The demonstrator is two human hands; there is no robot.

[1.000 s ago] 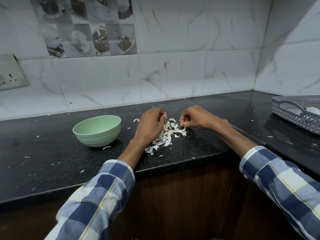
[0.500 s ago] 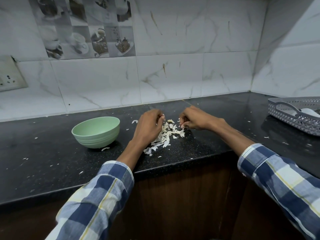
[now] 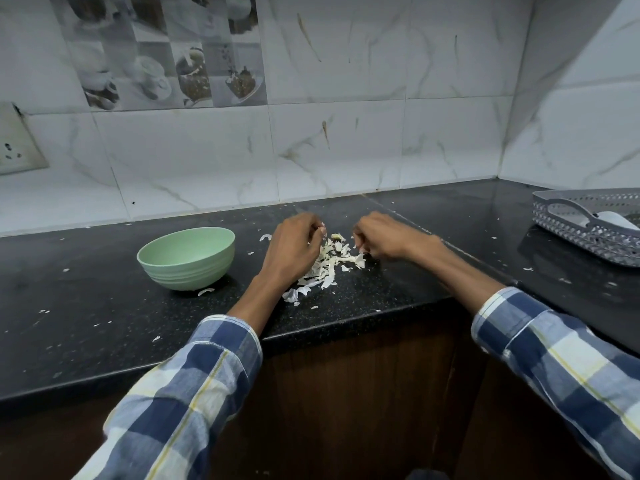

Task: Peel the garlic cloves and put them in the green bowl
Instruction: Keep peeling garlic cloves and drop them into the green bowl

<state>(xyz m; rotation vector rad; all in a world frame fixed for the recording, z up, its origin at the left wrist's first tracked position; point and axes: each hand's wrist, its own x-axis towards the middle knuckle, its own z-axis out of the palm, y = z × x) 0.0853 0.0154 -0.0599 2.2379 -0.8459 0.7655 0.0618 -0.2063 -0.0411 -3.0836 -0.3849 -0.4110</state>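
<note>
Left hand: the left hand (image 3: 292, 251) was over the black countertop (image 3: 104, 327), fingers curled inward, back of the hand toward the camera. A small pale, pinkish piece, apparently a garlic clove (image 3: 323, 231), showed at its fingertips, pinched there.
Right hand: the right hand (image 3: 382, 237) sat just across from the left, the two apart, fingers curled under. A sliver of pale skin showed at its lower fingertips; whether it was gripped could not be determined.
Between the hands: a pile of garlic peels (image 3: 329, 263) lay on the countertop, running from the gap between the hands down toward the left wrist. The right hand's fingertips touched its far edge.
Left of the left hand: the green bowl (image 3: 187, 258) stood upright on the countertop, near the hand and not touching it. Its contents were not visible from this angle. One loose peel lay just at its base.
Sleeves: both forearms were bare, with blue-and-white checked sleeves (image 3: 194, 386) pushed up.
Far right of the right hand: a grey perforated basket (image 3: 575, 233) stood well apart, at the frame edge, with a pale object inside.
Beyond the hands: white marble-pattern wall tiles (image 3: 346, 140), and a socket plate (image 3: 17, 143) far to the left.
Countertop surface: scattered small peel flecks.
</note>
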